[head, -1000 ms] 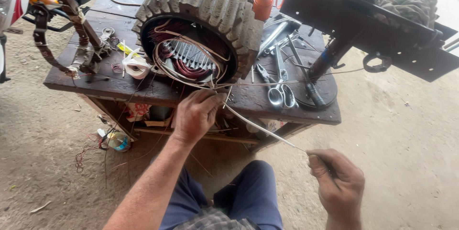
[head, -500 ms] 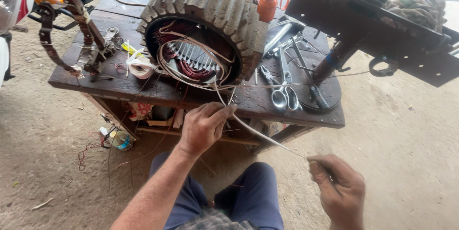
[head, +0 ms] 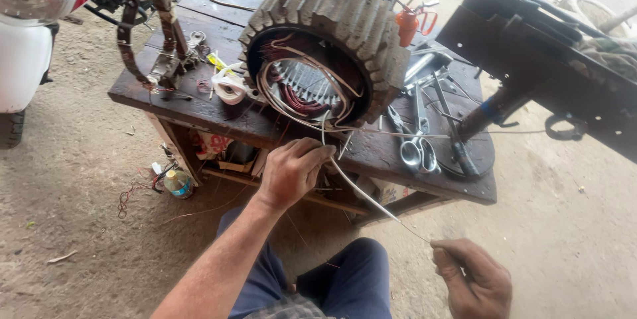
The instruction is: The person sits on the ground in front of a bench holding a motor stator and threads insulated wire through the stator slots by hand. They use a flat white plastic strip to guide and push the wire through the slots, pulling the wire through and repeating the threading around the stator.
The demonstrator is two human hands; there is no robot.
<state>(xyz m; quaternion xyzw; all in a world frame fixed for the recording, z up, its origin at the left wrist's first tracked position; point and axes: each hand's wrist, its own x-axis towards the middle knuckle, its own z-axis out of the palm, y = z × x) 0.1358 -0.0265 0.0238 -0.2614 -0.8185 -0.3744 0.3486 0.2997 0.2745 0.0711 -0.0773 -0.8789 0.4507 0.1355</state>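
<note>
Between both grips runs 1 sleeved wire (head: pixel 361 193): left hand (head: pixel 292 170) pinches it below the stator (head: pixel 325 47) on the counter (head: pixel 199 110), right hand (head: pixel 474 279) clenches its end. Several leads hang loose; winding work seems unfinished.

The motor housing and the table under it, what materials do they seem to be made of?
The motor housing looks like cast metal, dull grey and ribbed, probably iron or aluminium. The table looks like dark, worn wooden planks with visible seams. The left hand and right hand hold a thin white-sleeved wire.
</note>
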